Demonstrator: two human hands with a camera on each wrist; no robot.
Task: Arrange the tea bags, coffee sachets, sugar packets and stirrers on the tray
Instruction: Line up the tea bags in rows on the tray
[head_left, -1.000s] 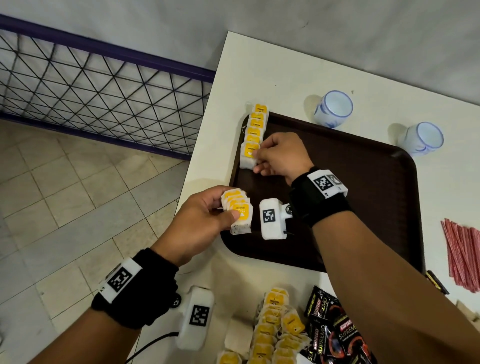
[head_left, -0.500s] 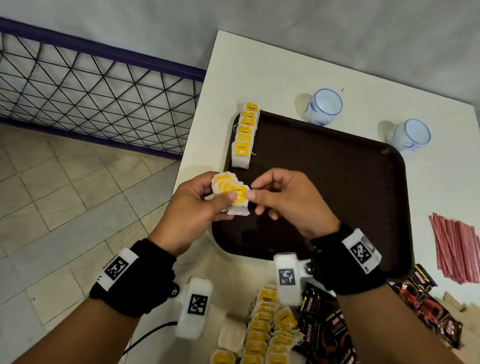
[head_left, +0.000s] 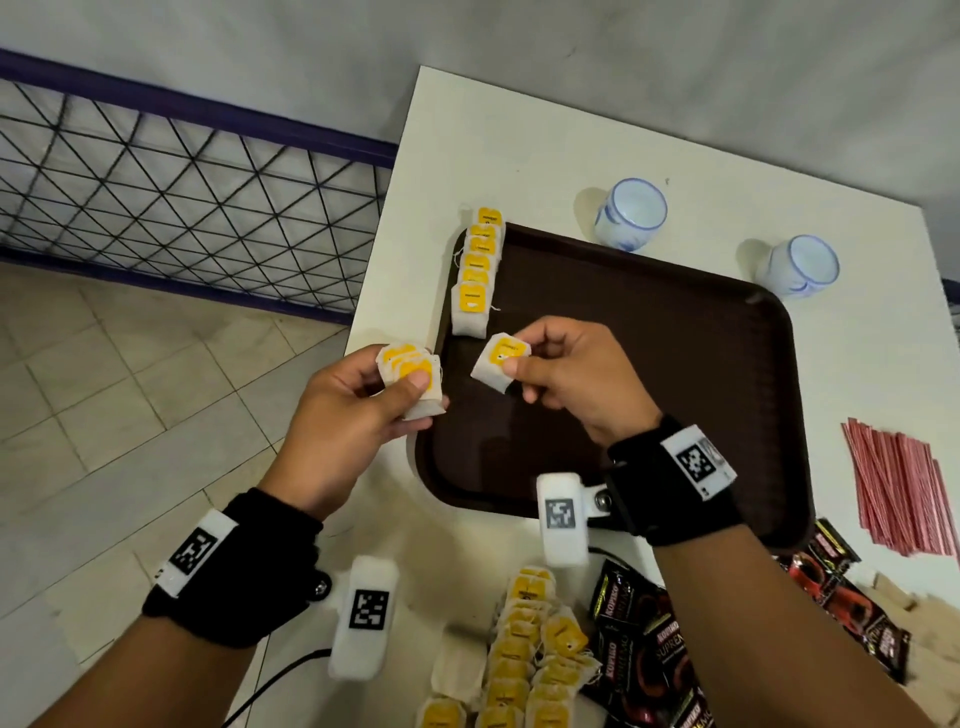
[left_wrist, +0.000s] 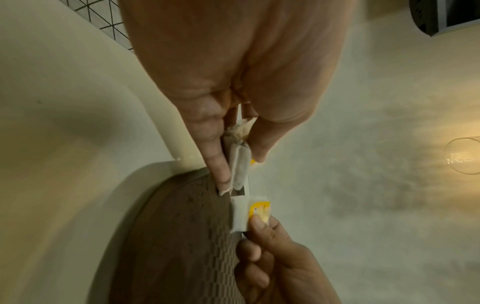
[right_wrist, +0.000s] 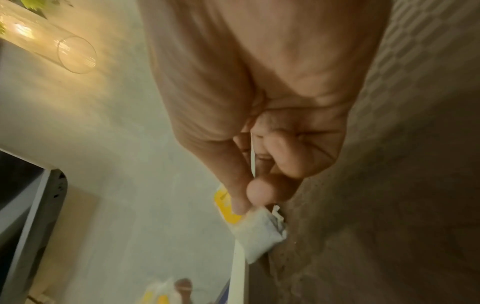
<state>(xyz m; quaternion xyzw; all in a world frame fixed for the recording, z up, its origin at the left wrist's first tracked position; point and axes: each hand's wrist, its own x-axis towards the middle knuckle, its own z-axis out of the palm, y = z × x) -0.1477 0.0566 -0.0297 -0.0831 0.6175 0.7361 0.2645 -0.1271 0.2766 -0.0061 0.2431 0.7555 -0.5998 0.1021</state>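
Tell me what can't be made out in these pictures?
- Head view: the tea bag pile is cut off by the bottom edge.
- Head view: how many bags the left hand holds; they overlap.
- Right wrist view: the single tea bag is blurred, its label mostly behind the right hand.

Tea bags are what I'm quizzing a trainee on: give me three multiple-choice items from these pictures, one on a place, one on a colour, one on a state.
1. Where does the row of tea bags lie?
A. along the tray's left edge
B. inside a cup
C. on the floor

2. What colour are the stirrers?
A. blue
B. red
C. green

3. What does the right hand hold?
A. nothing
B. a coffee sachet
C. a single tea bag

Answers: 1 A, the row runs down the left edge of the brown tray. 2 B, the bundle right of the tray is red. 3 C, thumb and fingers pinch one bag, while the left hand holds a stack of tea bags.
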